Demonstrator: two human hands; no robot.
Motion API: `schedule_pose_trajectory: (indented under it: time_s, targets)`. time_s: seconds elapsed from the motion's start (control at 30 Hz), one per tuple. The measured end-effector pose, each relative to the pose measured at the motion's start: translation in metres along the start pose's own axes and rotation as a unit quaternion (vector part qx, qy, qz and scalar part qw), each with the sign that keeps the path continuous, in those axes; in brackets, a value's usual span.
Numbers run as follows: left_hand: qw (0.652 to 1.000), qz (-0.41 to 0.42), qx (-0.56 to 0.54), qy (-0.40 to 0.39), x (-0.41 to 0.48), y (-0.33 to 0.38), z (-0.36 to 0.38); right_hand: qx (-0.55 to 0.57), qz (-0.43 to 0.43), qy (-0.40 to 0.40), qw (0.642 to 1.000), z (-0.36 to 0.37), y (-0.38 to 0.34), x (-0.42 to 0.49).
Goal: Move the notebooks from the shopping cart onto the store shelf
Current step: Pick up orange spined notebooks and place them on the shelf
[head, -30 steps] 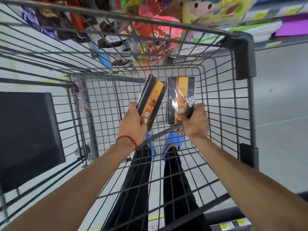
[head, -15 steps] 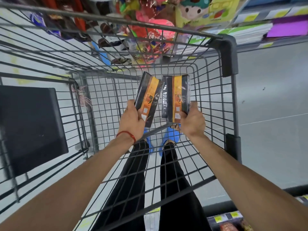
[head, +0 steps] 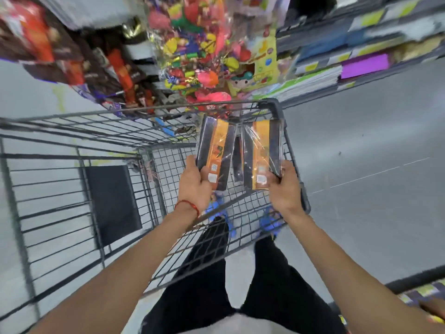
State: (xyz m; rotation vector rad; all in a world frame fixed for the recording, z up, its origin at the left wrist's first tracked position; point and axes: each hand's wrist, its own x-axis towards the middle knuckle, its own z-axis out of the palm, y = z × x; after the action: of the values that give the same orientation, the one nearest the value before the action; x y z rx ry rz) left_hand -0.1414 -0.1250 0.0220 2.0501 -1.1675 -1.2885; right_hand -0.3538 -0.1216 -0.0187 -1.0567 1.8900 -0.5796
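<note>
Two black-and-orange notebooks in clear wrap are held up over the grey wire shopping cart (head: 279, 109). My left hand (head: 196, 184) grips the lower end of the left notebook (head: 215, 150). My right hand (head: 284, 189) grips the lower end of the right notebook (head: 261, 153). Both notebooks stand nearly upright, side by side, close to the cart's right corner. A red thread bracelet circles my left wrist. The store shelf (head: 320, 75) with stacked paper goods runs along the upper right.
A black panel (head: 113, 203) leans inside the cart at the left. Bags of colourful toys and sweets (head: 199, 56) hang beyond the cart's far rim. Grey floor lies to the right. My legs and blue shoes show through the cart's wire base.
Both hands have lifted the notebooks higher and to the right, toward the cart's right corner. The view has tilted up, so more of the shelves shows.
</note>
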Motion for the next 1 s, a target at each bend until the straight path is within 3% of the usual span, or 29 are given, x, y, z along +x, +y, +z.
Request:
schedule_pose_trajectory:
  time_s: [0.37, 0.67, 0.8, 1.0]
  targets:
    - [0.993, 0.098, 0.012, 0.059, -0.064, 0.095, 0.06, 0.073, -0.03, 0.01, 0.997, -0.13, -0.012, -0.019]
    - [0.992, 0.117, 0.027, 0.047, -0.109, 0.173, 0.177, 0.076, -0.03, 0.043, 0.996, -0.28, 0.043, -0.01]
    - [0.987, 0.133, 0.086, 0.033, -0.107, 0.209, 0.221, 0.076, -0.01, 0.081, 0.994, -0.334, 0.063, 0.001]
    - [0.984, 0.159, 0.081, 0.011, -0.085, 0.267, 0.278, 0.105, 0.006, 0.105, 0.989, -0.397, 0.07, 0.039]
